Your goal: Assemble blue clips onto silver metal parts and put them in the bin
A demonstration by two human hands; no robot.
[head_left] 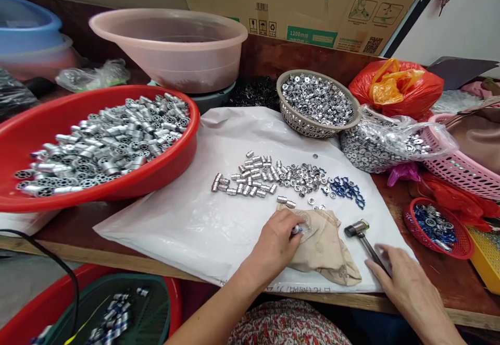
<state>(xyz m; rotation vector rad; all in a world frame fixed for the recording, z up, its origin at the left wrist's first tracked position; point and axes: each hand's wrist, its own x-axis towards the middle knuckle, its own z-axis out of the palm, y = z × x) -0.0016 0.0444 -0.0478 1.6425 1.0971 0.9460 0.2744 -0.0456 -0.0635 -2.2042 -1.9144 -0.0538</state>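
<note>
My left hand (278, 241) pinches a small silver metal piece (297, 229) against a folded beige cloth (326, 246) on a white plastic sheet (187, 220). My right hand (402, 277) lies low at the sheet's right edge, fingers loosely curled over the handle of a small hammer (361, 233), whose head points toward the cloth. Just beyond the cloth lie several silver cylinders (250, 181), silver rings (304, 178) and blue plastic pieces (347, 188).
A red basin (167, 165) of silver cylinders sits left, a pink basin (172, 48) behind it. A beige basket (312, 123) and a clear bag (390, 142) hold rings. A small red basket (433, 225) of blue parts and a pink basket (461, 168) stand right.
</note>
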